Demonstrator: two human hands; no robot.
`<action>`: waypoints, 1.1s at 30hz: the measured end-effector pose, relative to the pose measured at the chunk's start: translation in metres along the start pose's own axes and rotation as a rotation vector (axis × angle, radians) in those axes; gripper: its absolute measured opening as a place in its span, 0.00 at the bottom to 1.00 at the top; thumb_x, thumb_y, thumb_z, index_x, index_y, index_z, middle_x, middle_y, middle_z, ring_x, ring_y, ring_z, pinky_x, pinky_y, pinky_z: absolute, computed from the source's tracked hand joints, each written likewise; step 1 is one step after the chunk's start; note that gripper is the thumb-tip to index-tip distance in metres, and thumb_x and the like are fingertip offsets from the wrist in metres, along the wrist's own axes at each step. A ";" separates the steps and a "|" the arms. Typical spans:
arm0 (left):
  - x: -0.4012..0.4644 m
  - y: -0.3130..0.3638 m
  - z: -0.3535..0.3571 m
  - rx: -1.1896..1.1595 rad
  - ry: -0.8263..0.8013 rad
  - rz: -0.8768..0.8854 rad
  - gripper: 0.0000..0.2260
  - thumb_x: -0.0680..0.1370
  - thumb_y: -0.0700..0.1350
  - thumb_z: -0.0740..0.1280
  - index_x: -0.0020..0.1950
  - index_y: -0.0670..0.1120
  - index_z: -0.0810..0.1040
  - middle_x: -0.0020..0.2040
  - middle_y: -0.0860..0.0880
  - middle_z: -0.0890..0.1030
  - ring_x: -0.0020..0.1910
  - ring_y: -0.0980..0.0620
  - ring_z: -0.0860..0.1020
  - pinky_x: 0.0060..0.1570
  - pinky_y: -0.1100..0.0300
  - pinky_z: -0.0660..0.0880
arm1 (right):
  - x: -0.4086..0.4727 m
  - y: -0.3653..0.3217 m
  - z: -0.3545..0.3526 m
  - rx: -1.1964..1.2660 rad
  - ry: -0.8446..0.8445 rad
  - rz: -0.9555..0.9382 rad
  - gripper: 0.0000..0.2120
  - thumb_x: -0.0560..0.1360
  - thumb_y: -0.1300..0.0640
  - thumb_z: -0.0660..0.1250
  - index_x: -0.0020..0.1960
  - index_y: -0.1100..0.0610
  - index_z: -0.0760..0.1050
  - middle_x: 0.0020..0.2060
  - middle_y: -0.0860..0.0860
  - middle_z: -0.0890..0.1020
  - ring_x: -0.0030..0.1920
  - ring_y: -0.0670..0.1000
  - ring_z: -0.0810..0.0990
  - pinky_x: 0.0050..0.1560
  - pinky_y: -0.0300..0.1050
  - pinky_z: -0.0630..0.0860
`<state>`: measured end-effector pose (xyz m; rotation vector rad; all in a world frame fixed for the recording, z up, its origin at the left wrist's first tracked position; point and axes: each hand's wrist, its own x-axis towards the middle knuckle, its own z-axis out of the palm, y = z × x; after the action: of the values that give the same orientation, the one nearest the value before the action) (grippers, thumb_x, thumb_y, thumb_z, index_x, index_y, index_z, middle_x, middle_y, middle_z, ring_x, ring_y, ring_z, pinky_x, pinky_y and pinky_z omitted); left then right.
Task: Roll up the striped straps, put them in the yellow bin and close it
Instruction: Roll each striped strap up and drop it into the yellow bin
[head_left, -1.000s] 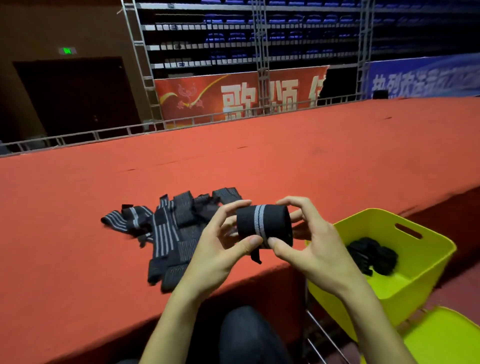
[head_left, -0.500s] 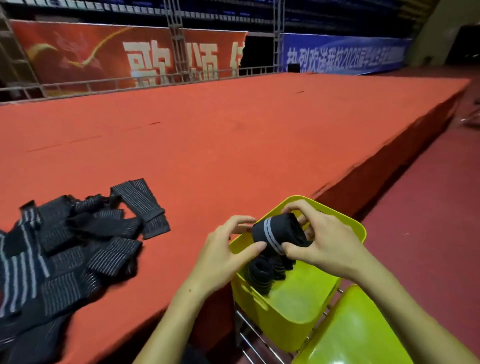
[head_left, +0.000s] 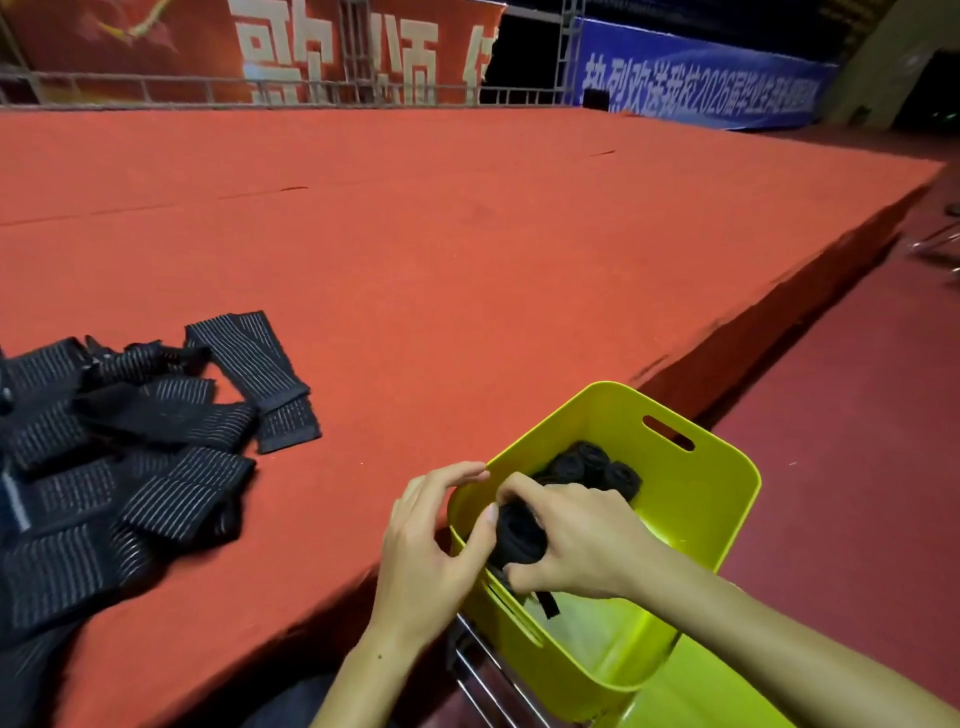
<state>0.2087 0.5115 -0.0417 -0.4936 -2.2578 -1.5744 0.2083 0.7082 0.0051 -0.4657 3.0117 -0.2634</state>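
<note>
The right hand (head_left: 576, 540) clamps round the rolled strap (head_left: 519, 535), fingers curled over its top, while the left hand (head_left: 431, 545) pinches its near end with the thumb, probably so the roll cannot spring open. The roll sits just inside the near rim of the yellow bin (head_left: 727, 499), held low, I judge for setting down rather than dropping. Its long axis seems to run from the left hand toward the bin's middle, though the fingers hide much of it; a loose tail hangs below. More rolls (head_left: 592, 465) lie toward the bin's far side. Left of the bin, unrolled straps (head_left: 156, 441) wait on the red platform (head_left: 467, 260)
</note>
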 end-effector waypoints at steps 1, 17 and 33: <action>-0.002 -0.002 -0.003 0.010 0.002 0.002 0.16 0.79 0.52 0.71 0.67 0.60 0.79 0.62 0.60 0.83 0.66 0.50 0.80 0.64 0.43 0.77 | 0.004 0.000 0.003 -0.012 -0.008 -0.011 0.30 0.68 0.33 0.70 0.65 0.39 0.63 0.50 0.45 0.82 0.55 0.55 0.82 0.40 0.50 0.71; -0.023 -0.011 -0.013 -0.040 -0.051 -0.070 0.19 0.79 0.47 0.70 0.69 0.59 0.79 0.67 0.58 0.82 0.71 0.49 0.78 0.68 0.43 0.77 | 0.030 -0.004 0.059 -0.246 -0.046 -0.045 0.27 0.77 0.39 0.71 0.68 0.49 0.65 0.53 0.54 0.82 0.52 0.63 0.84 0.41 0.52 0.69; -0.025 -0.004 -0.026 0.017 -0.133 -0.075 0.27 0.76 0.49 0.80 0.72 0.61 0.76 0.70 0.58 0.78 0.72 0.49 0.76 0.70 0.45 0.76 | 0.031 0.007 0.057 -0.125 -0.094 0.051 0.33 0.73 0.31 0.70 0.67 0.50 0.67 0.54 0.51 0.84 0.54 0.60 0.85 0.47 0.53 0.76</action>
<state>0.2311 0.4835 -0.0483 -0.5293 -2.4125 -1.6004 0.1827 0.6963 -0.0542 -0.3979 2.9544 -0.0484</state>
